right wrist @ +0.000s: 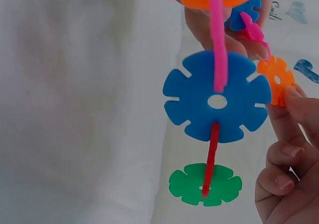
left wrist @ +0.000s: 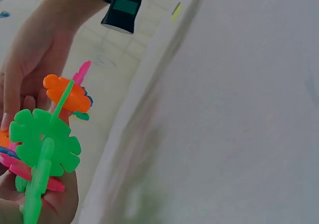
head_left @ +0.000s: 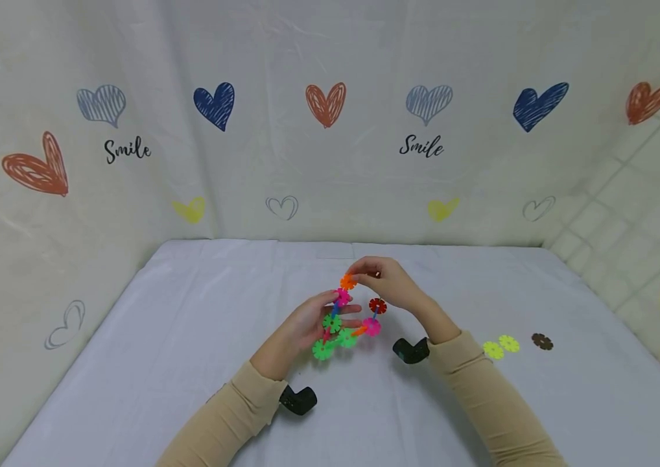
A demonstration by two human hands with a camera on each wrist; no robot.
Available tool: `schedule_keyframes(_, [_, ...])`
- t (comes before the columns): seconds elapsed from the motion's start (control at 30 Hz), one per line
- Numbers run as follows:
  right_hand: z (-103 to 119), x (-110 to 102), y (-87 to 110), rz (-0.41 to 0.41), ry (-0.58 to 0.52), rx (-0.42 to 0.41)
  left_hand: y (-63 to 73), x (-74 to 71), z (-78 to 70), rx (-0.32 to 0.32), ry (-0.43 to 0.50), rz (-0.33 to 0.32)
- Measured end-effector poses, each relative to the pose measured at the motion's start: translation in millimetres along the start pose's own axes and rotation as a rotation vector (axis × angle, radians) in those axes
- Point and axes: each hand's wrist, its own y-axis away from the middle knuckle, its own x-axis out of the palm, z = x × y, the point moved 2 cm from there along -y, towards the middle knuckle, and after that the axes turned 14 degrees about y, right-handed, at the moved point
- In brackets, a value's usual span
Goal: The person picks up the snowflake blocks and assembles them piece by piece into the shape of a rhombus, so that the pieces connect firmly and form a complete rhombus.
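Note:
A chain of interlocking plastic snowflake discs hangs between the hands; green [head_left: 322,350], pink [head_left: 372,326] and dark red discs [head_left: 378,305] show in the head view. My left hand [head_left: 308,319] supports the chain, thumb and forefinger pinching near a pink disc [head_left: 341,297], other fingers stretched behind it. At the chain's upper end, the right hand [head_left: 387,280] pinches an orange disc [head_left: 348,281] between thumb and forefinger. The right wrist view has this orange disc [right wrist: 276,79] against the pink one, and a blue disc [right wrist: 217,102] dangling closer to the camera.
Two yellow discs [head_left: 501,346] and a brown disc [head_left: 542,342] lie on the white-covered table [head_left: 190,311], right of the right forearm. Black wrist devices [head_left: 298,400] sit at both cuffs. A white curtain [head_left: 330,168] with printed hearts stands behind the table.

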Motion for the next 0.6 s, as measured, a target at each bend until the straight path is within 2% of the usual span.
schedule_keyframes(0.33, [-2.7, -5.5, 0.3, 0.104, 0.013, -0.054, 0.1, 0.2, 1.7, -0.046, -0.063, 0.006])
schedule_keyframes(0.6, [-5.1, -8.5, 0.1, 0.157, -0.04, -0.062, 2.3, 0.2, -0.1, -0.06, -0.055, 0.054])
